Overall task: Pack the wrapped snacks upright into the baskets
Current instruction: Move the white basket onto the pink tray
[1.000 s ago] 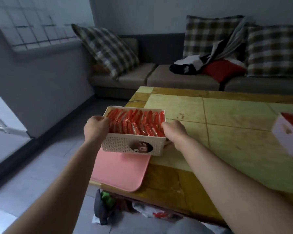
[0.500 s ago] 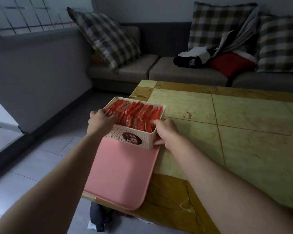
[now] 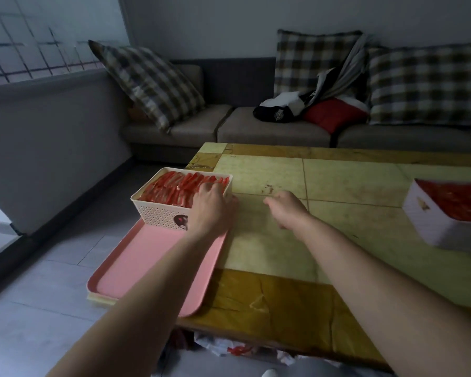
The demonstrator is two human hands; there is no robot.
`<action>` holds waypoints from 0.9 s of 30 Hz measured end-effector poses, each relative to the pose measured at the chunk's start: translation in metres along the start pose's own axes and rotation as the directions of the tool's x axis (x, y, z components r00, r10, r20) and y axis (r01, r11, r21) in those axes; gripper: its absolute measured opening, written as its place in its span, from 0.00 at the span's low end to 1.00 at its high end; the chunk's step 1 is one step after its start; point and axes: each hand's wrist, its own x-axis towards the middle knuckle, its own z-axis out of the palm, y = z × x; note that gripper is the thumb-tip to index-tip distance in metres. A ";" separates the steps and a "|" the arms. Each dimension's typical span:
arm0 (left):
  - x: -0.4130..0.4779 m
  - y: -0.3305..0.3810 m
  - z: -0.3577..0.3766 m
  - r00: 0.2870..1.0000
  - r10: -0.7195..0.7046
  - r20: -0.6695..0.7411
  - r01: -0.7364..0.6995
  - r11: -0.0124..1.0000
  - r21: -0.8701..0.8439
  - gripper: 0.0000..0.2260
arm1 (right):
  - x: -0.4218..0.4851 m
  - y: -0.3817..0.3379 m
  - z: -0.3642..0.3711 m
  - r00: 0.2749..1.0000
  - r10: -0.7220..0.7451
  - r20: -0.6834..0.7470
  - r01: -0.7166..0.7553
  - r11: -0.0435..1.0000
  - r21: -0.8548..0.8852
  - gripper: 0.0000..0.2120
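Observation:
A cream perforated basket point(image 3: 158, 213) packed with upright red wrapped snacks point(image 3: 174, 186) stands on the far end of a pink tray point(image 3: 136, 268) at the table's left edge. My left hand point(image 3: 211, 210) lies over the basket's right near corner, fingers on the snack tops and thumb outside the wall. My right hand point(image 3: 283, 210) hovers over the bare tabletop to the right of the basket, loosely curled and holding nothing. A second white basket point(image 3: 430, 227) full of red snacks sits at the right edge.
The yellow-green tiled table point(image 3: 337, 186) has its left edge beside the tray, which overhangs toward the grey floor. A sofa point(image 3: 269, 131) with checked pillows and clothes runs behind the table. Wrappers and litter lie under the near table edge.
The basket has been set down on the far end of the pink tray. My right hand has let go and drawn away to the right; my left hand has shifted from the basket's left side to its right.

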 end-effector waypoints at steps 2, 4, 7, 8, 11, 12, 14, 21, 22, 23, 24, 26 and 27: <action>-0.008 0.033 0.013 0.995 0.042 0.086 -0.039 0.998 -0.043 0.24 | -0.009 0.013 -0.029 1.000 -0.020 0.002 0.020 0.997 -0.070 0.12; -0.017 0.068 0.027 0.981 0.072 0.183 -0.054 0.993 -0.102 0.24 | -0.015 0.033 -0.059 0.999 -0.026 -0.028 0.023 0.991 -0.130 0.15; -0.031 0.117 0.048 0.960 0.131 0.248 -0.094 0.983 -0.157 0.24 | -0.021 0.066 -0.107 0.994 -0.020 -0.104 -0.002 0.978 -0.209 0.17; -0.036 0.135 0.057 0.952 0.150 0.265 -0.110 0.981 -0.161 0.24 | -0.023 0.080 -0.127 0.992 -0.010 -0.126 -0.021 0.971 -0.239 0.14; -0.046 0.177 0.082 0.929 0.159 0.335 -0.107 0.980 -0.169 0.25 | -0.028 0.117 -0.182 0.979 0.018 -0.205 -0.083 0.945 -0.315 0.10; -0.048 0.188 0.090 0.922 0.163 0.353 -0.108 0.980 -0.169 0.25 | -0.032 0.127 -0.199 0.971 0.035 -0.238 -0.110 0.944 -0.312 0.11; -0.051 0.214 0.107 0.900 0.180 0.397 -0.122 0.978 -0.168 0.25 | -0.039 0.149 -0.234 0.950 0.036 -0.310 -0.134 0.944 -0.300 0.13; -0.043 0.305 0.173 0.869 0.224 0.441 -0.104 0.954 -0.280 0.27 | -0.034 0.227 -0.340 0.855 0.164 -0.493 -0.247 0.963 -0.110 0.17; -0.041 0.318 0.185 0.870 0.228 0.437 -0.099 0.950 -0.297 0.28 | -0.028 0.241 -0.352 0.836 0.191 -0.514 -0.274 0.957 -0.090 0.15; -0.039 0.332 0.199 0.870 0.229 0.436 -0.093 0.946 -0.312 0.29 | -0.021 0.257 -0.366 0.817 0.219 -0.534 -0.304 0.950 -0.075 0.14; -0.038 0.341 0.208 0.874 0.222 0.431 -0.078 0.942 -0.328 0.30 | -0.017 0.266 -0.375 0.800 0.246 -0.547 -0.334 0.940 -0.066 0.13; -0.036 0.353 0.226 0.888 0.195 0.417 -0.045 0.939 -0.341 0.29 | -0.011 0.279 -0.387 0.763 0.320 -0.561 -0.410 0.912 -0.037 0.20; -0.033 0.359 0.237 0.895 0.172 0.412 -0.026 0.941 -0.337 0.29 | -0.006 0.286 -0.393 0.746 0.342 -0.572 -0.438 0.898 -0.034 0.24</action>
